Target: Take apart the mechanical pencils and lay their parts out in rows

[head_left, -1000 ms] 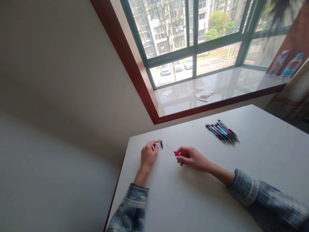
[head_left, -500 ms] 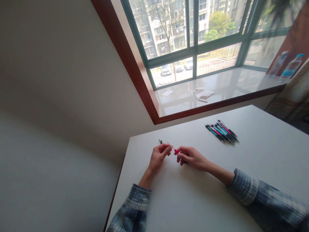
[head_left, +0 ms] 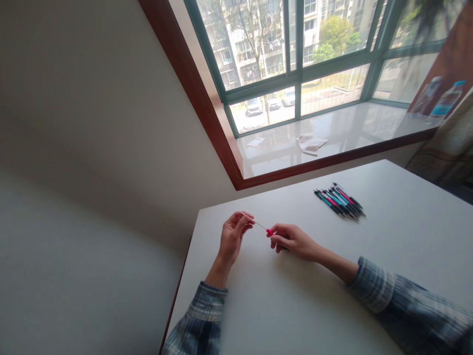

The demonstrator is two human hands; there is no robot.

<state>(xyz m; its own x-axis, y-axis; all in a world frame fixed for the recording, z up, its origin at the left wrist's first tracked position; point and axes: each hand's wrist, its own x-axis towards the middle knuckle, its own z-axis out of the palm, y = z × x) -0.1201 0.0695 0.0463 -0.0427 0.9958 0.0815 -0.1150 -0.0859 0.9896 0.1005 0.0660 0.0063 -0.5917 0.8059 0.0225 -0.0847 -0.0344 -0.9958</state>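
My left hand (head_left: 232, 235) is closed, its thumb and fingers pinching a thin, pale pen refill (head_left: 260, 225). The refill slants down to the right, and its lower end meets the open end of a pink pen barrel (head_left: 270, 232). My right hand (head_left: 293, 241) is closed round that barrel, so only its pink end shows. A small dark bit peeks out beneath the right hand's fingers. Both hands are just above the white table (head_left: 295, 305), near its far left corner.
Several pens (head_left: 339, 202) with teal, pink, white and black parts lie side by side toward the back right. Behind the table is a window sill (head_left: 273, 160) with a crumpled cloth (head_left: 311, 145) and a bottle (head_left: 448, 101). A wall (head_left: 111, 162) rises at the left.
My left hand has moved left and slightly up, and more of the refill shows between the hands. A small dark pen part behind it is now hidden. My right hand has stayed put.
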